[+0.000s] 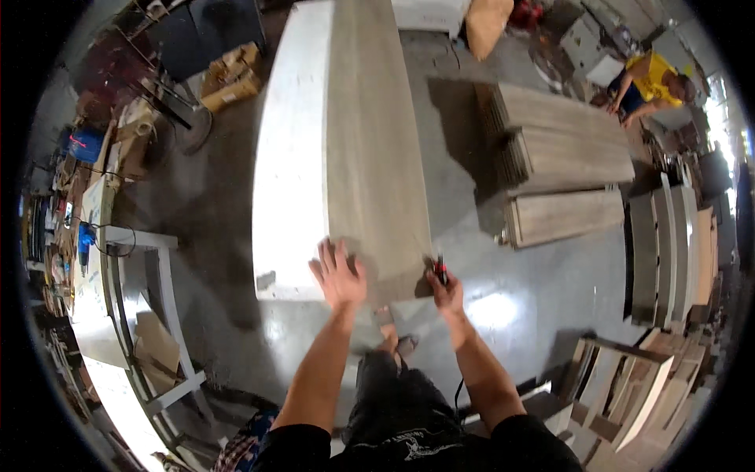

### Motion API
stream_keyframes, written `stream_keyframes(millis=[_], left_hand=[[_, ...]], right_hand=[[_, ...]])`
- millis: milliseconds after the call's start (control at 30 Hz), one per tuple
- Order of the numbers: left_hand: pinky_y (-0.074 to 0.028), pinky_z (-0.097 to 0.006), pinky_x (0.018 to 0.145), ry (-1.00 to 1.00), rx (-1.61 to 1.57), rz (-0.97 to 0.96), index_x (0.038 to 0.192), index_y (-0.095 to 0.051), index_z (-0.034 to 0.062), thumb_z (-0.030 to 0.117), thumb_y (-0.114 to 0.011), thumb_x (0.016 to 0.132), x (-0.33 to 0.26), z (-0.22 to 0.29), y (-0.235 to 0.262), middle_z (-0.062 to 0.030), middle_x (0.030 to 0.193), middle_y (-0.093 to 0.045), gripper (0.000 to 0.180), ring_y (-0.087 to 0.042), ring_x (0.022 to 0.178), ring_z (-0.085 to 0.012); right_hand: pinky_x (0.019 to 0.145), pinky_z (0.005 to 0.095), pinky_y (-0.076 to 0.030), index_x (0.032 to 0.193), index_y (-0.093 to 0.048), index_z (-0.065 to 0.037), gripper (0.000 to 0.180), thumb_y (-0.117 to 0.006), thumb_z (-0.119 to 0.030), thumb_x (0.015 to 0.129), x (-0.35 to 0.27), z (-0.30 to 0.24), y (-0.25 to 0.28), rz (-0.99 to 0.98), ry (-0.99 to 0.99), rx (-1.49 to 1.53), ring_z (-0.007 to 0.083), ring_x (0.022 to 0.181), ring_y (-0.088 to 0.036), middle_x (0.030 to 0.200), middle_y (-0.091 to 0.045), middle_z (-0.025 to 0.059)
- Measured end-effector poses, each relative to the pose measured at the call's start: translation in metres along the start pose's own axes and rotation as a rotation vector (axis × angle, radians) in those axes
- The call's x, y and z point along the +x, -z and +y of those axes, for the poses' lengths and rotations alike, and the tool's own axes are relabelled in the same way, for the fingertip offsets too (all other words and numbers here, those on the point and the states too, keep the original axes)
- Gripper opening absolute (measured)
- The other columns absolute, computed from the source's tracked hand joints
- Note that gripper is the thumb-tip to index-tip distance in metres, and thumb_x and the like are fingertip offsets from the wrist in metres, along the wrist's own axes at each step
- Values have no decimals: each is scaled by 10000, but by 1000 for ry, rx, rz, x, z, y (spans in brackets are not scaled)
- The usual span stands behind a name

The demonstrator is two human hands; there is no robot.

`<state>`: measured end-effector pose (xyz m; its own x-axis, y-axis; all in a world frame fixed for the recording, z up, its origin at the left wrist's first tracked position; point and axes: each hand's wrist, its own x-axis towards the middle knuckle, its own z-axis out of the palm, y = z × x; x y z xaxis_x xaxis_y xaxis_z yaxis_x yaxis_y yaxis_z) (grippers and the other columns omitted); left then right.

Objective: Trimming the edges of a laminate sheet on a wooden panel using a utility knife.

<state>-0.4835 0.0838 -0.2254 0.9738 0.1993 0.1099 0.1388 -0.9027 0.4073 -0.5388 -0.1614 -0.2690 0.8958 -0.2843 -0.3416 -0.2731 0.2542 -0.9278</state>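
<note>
Pressing flat on the near end of the long grey wood-grain panel (377,149), the left hand (338,275) has its fingers spread wide. The right hand (446,293) grips a small red-and-black tool (440,269) at the panel's near right corner. The panel lies atop a white cabinet (289,165) standing on the concrete floor (480,259); stacked boards (562,157) lie to the right.

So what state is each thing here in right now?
Left hand: open, fingers spread, flat on the long board.
Right hand: closed around a small red and black tool at the board's near corner.
Long board: lying flat on a white bench.
Grey planks: stacked on the floor.
</note>
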Motion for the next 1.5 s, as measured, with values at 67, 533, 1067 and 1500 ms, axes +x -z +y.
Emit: stream_keyframes(millis=[67, 533, 1067, 1500], left_hand=[[-153, -635, 1226, 1, 9, 11, 1525, -405, 128, 309, -555, 952, 2, -2, -5, -218, 1588, -379, 619, -310, 1506, -381], [-166, -616, 1228, -66, 45, 16, 1552, -388, 167, 356, -525, 990, -51, -23, -6, -226, 1586, -373, 609, -298, 1510, -384], [-177, -603, 1236, -36, 66, 43, 1540, -416, 180, 369, -508, 978, -45, -22, -5, -209, 1587, -393, 600, -327, 1506, -359], [-185, -616, 1228, -86, 132, 21, 1575, -354, 140, 360, -500, 986, -48, -26, -9, -254, 1574, -361, 645, -307, 1501, -404]], right_hand=[[896, 250, -509, 1188, -697, 38, 239, -707, -59, 970, 1, -6, -3, -24, 0, 65, 105, 954, -646, 1047, -728, 38], [731, 216, -454, 1202, -711, -21, 344, -712, -294, 991, -71, -6, 8, -23, 0, -36, 35, 821, -550, 877, -659, -43], [767, 476, -572, 1090, -662, -119, 196, -643, -264, 960, -160, -33, 37, 33, 251, -1169, 402, 893, -689, 991, -682, 137], [760, 465, -524, 1037, -689, -160, 188, -662, -321, 943, -154, -37, 42, 61, 357, -1297, 319, 862, -699, 915, -694, 67]])
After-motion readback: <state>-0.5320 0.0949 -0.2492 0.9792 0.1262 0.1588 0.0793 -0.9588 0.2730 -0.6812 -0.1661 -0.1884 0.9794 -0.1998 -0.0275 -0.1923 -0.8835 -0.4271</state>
